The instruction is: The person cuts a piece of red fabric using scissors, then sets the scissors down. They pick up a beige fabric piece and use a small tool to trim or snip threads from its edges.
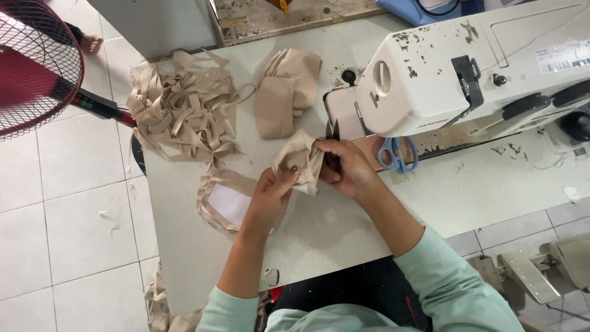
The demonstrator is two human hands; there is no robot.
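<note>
Left hand [270, 193] pinches beige fabric [301, 160] between fingers [287, 175], above the table [344, 227]. Right hand [347, 169] fingers close on fabric's right edge, with dark snips [332, 132] held too.

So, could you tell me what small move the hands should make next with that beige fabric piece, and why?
Probably snip at the top edge of the beige fabric piece. The left hand pinches the piece from below, and the right hand holds small dark scissors with their tips right at its upper edge. Both hands hold it up off the table, beside the sewing machine.
</note>
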